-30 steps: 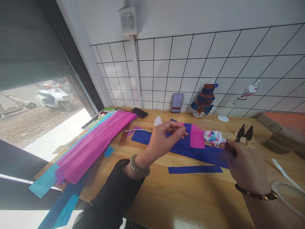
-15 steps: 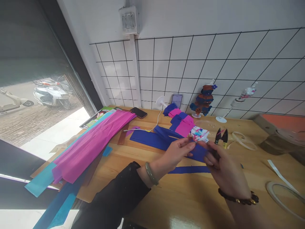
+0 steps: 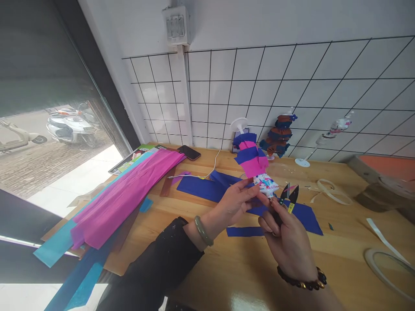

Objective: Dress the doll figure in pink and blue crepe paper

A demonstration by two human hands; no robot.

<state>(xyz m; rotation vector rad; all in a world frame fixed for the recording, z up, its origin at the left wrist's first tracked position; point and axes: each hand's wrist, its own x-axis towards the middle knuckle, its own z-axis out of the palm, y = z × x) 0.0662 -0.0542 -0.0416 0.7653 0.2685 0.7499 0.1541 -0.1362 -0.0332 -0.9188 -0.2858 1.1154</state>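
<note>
Left hand (image 3: 234,202): fingers pinched together on the lower end of the paper doll (image 3: 256,166), holding it upright above the blue paper sheet (image 3: 207,188).
Right hand (image 3: 287,242): just right of the doll, fingers wrapped tight around the thread snips (image 3: 288,195), blades pointing up beside the doll's patterned base.
Paper doll: pink and blue layers, white disc on top.
Blue strip (image 3: 244,231): flat on the wooden table (image 3: 340,242), just below the doll.
Pink crepe paper (image 3: 129,194): well left of the doll.
</note>
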